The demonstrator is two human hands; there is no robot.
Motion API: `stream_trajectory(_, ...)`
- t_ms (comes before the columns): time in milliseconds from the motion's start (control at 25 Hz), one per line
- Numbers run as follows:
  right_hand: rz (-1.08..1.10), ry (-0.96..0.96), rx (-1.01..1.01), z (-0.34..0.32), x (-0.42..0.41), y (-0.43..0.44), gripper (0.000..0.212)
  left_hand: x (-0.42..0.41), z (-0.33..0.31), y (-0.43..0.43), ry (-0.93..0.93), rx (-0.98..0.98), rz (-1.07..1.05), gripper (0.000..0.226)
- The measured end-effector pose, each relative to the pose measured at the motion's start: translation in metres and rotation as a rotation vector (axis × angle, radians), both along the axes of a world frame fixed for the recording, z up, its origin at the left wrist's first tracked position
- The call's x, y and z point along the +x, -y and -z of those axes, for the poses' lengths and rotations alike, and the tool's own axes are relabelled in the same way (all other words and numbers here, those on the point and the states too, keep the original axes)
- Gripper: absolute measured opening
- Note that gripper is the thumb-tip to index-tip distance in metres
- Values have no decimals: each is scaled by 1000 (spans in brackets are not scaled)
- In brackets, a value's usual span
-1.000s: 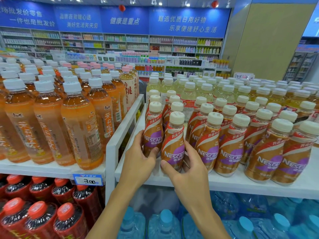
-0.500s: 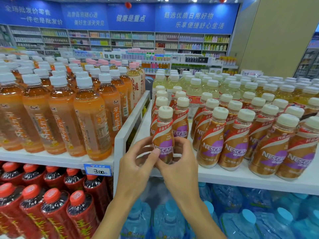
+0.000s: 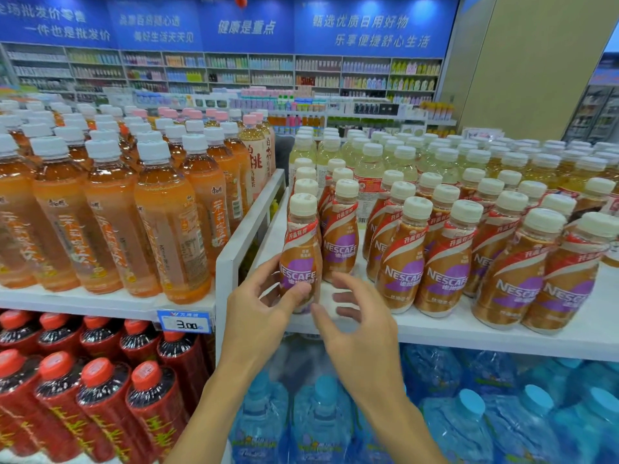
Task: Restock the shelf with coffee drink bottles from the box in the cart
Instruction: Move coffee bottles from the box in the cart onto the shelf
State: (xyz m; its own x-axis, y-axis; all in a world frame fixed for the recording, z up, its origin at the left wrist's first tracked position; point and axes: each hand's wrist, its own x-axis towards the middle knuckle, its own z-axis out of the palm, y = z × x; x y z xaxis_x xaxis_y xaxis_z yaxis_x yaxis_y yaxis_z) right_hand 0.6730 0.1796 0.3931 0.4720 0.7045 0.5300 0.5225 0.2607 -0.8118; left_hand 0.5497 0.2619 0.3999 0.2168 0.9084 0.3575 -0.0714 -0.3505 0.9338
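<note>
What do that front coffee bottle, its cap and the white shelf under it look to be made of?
Front coffee bottle: probably plastic, see-through at the neck, wrapped in a glossy printed sleeve that catches the light.
Its cap: cream plastic by the look of it, dull with no glare.
White shelf: smooth white coated surface, perhaps painted metal or laminated board; the picture does not show which.

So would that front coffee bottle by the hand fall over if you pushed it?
Probably, if pushed near the cap: the coffee bottle is tall and narrow and stands at the shelf edge. It looks full, so likely heavy for its size. Its glossy wrap may be slippery, though the left hand grips it.
</note>
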Motion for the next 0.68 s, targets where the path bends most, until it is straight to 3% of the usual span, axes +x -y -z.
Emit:
stream_trajectory(160,345,-55,168,-9,26,35,55,1,2,1,0,17,-6,63)
stream_trajectory(400,432,87,-29,-7,35,16,73,1,2,3,4,13,5,57)
stream_trajectory(680,591,186,-49,-15,37,1,63,2,7,0,-20,26,-16,64)
